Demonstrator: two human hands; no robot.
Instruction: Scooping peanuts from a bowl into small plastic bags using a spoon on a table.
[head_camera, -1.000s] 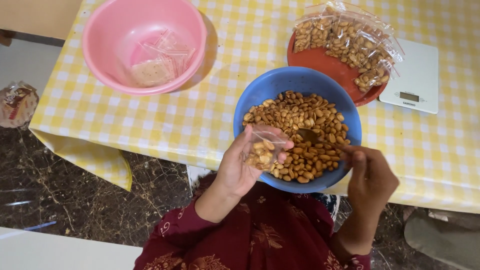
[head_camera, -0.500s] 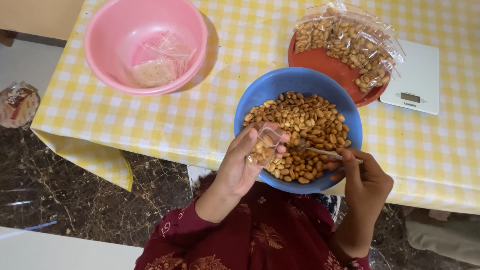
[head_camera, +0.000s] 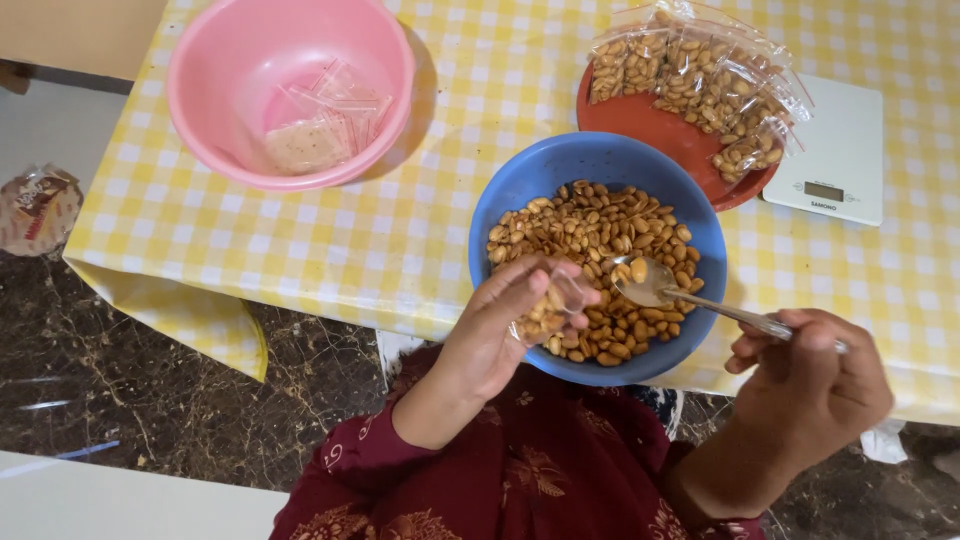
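The blue bowl (head_camera: 510, 205) of peanuts overhangs the bench (head_camera: 300, 250) edge — open checked cloth lies to its left. Filled clear packets (head_camera: 700, 80) heap on the red plate (head_camera: 640, 120). Left hand (head_camera: 490, 335) pinches a small bag (head_camera: 548, 312); right hand (head_camera: 800, 385) grips the spoon (head_camera: 650, 285) just beside it.

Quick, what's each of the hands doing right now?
Left hand: closed on a small clear bag of peanuts.
Right hand: closed on a spoon.
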